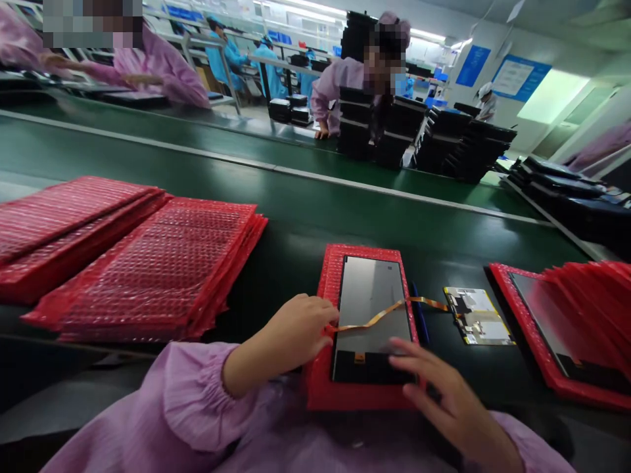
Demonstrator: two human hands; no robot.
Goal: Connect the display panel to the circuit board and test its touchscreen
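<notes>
At the screen (pixel 371 286), the left hand (pixel 298 330) clamps the ribbon cable (pixel 378 317) while the right hand's (pixel 446 387) grip is apart.

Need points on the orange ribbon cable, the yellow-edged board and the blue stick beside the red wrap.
orange ribbon cable (pixel 369 324): head view, stretch lying over the screen panel (pixel 373 286)
yellow-edged board (pixel 486 318): head view, mid-face
blue stick (pixel 422 323): head view, lower half of the shaft

1 head-worn view, facing forward-down.
</notes>
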